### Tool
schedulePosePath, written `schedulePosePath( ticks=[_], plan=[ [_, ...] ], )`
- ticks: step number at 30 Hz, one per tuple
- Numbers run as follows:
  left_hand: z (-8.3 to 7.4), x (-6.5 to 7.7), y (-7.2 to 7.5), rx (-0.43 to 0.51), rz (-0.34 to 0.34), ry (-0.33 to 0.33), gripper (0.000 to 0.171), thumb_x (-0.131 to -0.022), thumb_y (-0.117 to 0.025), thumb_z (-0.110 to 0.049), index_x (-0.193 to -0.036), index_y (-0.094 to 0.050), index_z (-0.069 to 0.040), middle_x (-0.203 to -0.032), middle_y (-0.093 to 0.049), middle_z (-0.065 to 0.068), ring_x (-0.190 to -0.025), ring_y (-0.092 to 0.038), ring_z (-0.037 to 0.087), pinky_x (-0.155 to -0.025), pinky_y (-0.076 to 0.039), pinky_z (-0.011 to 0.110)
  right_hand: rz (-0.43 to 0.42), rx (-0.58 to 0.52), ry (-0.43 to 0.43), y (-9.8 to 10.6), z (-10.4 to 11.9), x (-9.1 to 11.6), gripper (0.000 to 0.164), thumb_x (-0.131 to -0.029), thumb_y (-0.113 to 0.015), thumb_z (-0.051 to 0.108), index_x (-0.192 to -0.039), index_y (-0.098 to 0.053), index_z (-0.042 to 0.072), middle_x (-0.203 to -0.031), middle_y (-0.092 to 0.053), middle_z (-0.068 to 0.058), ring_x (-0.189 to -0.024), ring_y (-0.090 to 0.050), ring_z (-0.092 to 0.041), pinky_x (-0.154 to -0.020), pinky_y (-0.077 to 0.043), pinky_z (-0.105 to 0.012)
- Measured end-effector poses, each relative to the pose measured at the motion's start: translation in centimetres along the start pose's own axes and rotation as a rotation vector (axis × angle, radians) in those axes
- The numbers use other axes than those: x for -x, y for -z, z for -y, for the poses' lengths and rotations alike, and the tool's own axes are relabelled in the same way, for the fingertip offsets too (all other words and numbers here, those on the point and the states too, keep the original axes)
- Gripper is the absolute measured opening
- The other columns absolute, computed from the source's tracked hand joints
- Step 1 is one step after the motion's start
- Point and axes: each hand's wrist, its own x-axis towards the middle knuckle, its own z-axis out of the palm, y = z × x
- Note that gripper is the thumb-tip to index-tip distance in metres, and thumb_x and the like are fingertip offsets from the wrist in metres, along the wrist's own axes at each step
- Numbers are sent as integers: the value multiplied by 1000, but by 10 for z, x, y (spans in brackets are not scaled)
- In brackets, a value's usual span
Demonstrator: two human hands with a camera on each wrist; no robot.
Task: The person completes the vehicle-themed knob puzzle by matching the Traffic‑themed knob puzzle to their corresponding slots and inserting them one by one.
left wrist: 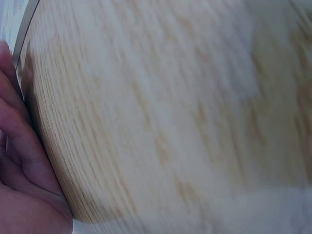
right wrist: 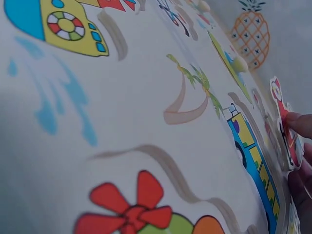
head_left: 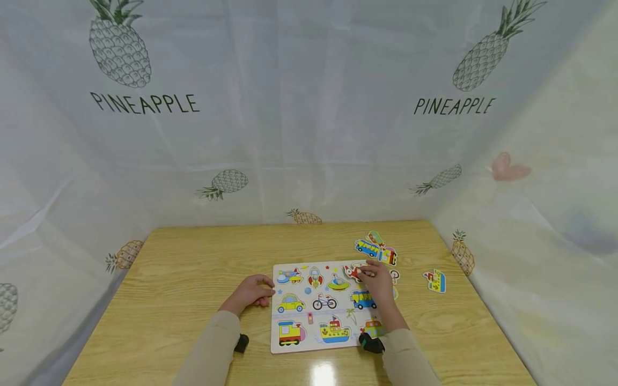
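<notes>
A white wooden puzzle board (head_left: 311, 335) with vehicle pictures lies on the table. My left hand (head_left: 252, 293) rests at its left edge, the fingertips touching the rim; in the left wrist view, the fingers (left wrist: 24, 151) lie along that edge. Over the board's top right corner, my right hand (head_left: 379, 282) pinches a red helicopter puzzle piece (head_left: 351, 272). The right wrist view shows the helicopter tilted up on its side between thumb and fingers, close to the board's helicopter spot, which is partly hidden. Below it is the blue and yellow bus picture (head_left: 363, 300).
Beyond the board's upper right corner lie loose pieces, among them a blue bus (head_left: 367, 248) and a red and yellow train (head_left: 388, 256). A ship piece (head_left: 436, 281) lies apart at the right. The wooden table (head_left: 193, 268) meets a pineapple-print curtain (head_left: 309, 134) behind.
</notes>
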Motion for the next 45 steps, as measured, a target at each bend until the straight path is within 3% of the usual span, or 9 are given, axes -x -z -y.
schedulePosePath(
  ticks=[10,21,35,45],
  plan=[
    [3,-2,-2,-3,-9,11,19,-90,-70,-8,-107,-65,-2,-60,-62,5,-50,-59,11,-49,-46,23,15,37,29,0,-4,-8,15,-86,-73,5,-98,-73,-5,-134,-50,-19,-122,-46,-39,-91,-44,-51],
    [-4,3,-2,-7,-14,30,19,-90,-70,-8,-107,-65,-2,-59,-62,6,-49,-58,11,-48,-45,22,17,74,17,-2,-6,-12,13,-87,-74,7,-95,-74,-3,-133,-52,-18,-129,-42,-38,-99,-40,-52],
    [-3,3,-3,3,-19,23,19,-90,-70,-8,-106,-65,-1,-58,-62,5,-49,-58,11,-47,-45,22,16,112,34,-7,-7,-12,16,-83,-77,7,-95,-74,-4,-128,-56,-19,-113,-55,-36,-89,-47,-49],
    [5,-3,0,-1,-1,-1,18,-89,-70,-7,-106,-66,-2,-57,-61,4,-48,-57,10,-46,-44,22,37,118,21,-5,-3,-13,16,-84,-76,6,-95,-74,-5,-126,-56,-20,-125,-45,-40,-99,-39,-53]
  ],
)
